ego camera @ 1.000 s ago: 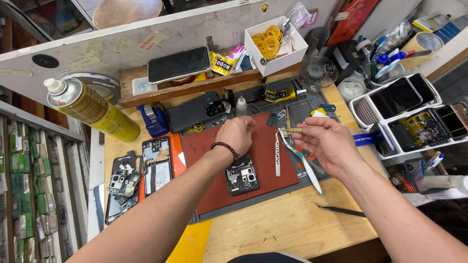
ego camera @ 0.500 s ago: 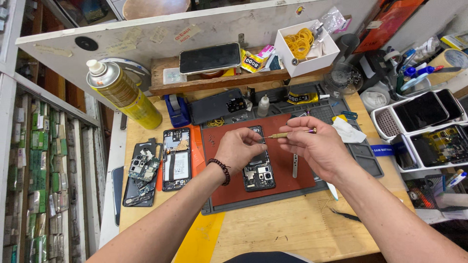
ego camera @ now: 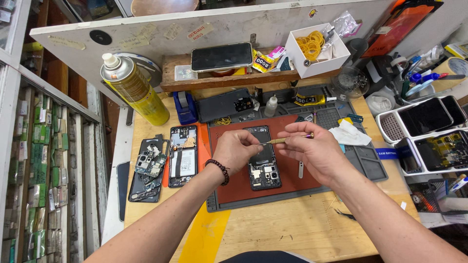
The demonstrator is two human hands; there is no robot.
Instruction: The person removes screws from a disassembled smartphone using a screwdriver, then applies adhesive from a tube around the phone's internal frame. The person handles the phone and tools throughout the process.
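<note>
1. A wooden workbench [ego camera: 292, 234] is seen from above, backed by a white board [ego camera: 253, 27] and crowded with repair clutter.
2. A grey work mat [ego camera: 363, 163] with a red centre panel [ego camera: 234, 187] is laid across the middle of the bench.
3. A yellow spray can [ego camera: 136, 90] is stood at the left rear, tilted in the view; beside it, a blue tape dispenser [ego camera: 184, 107] is set.
4. White trays [ego camera: 429, 136] holding phones and parts are ranged along the right edge, and a white box of yellow rubber bands [ego camera: 316, 48] is perched on the wooden shelf [ego camera: 229, 80], next to a dark phone [ego camera: 222, 57] lying face up.
5. Two more opened phones [ego camera: 165, 160] are laid side by side on the bench, just left of the mat.
6. An opened phone [ego camera: 263, 158], its back removed and circuitry exposed, is placed upright on the red panel, between and partly beneath the two hands.
7. The left hand [ego camera: 236, 151], a beaded bracelet [ego camera: 218, 170] worn at the wrist, is curled with fingertips pinched at the screwdriver's tip, above the phone.
8. A slim brass-coloured screwdriver [ego camera: 287, 140] is held level, clamped between thumb and fingers of the right hand [ego camera: 314, 151].
</note>
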